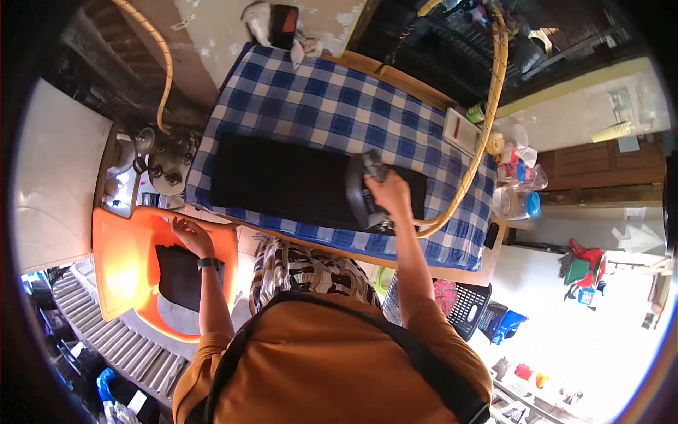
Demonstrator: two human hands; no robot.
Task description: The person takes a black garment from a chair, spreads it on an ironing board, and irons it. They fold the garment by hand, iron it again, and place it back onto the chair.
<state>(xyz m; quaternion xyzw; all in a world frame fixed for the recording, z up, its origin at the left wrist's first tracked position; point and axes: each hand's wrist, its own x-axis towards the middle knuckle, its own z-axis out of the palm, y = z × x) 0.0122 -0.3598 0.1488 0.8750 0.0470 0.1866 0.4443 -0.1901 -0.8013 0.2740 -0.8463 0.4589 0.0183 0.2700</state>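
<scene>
My right hand [388, 194] is closed round the handle of a dark clothes iron [359, 194]. The iron rests on a folded black garment [282, 181], near its right end. Beneath the garment is a blue-and-white checked cloth [304, 92] covering the table. A yellow patterned cord [487, 120] runs down from the top right towards the iron. My left hand [193, 238], a dark band on its wrist, hovers by the orange chair [116, 265] with its fingers loosely apart and nothing in them. On the chair seat lies another dark folded cloth [180, 277].
A white tray [462, 132] sits at the table's right end, beside plastic jars [519, 203]. At the back left corner are a phone-like object [284, 27] and white cloth. A metal gas stove [171, 162] stands left. Black baskets [470, 311] are below the table at right.
</scene>
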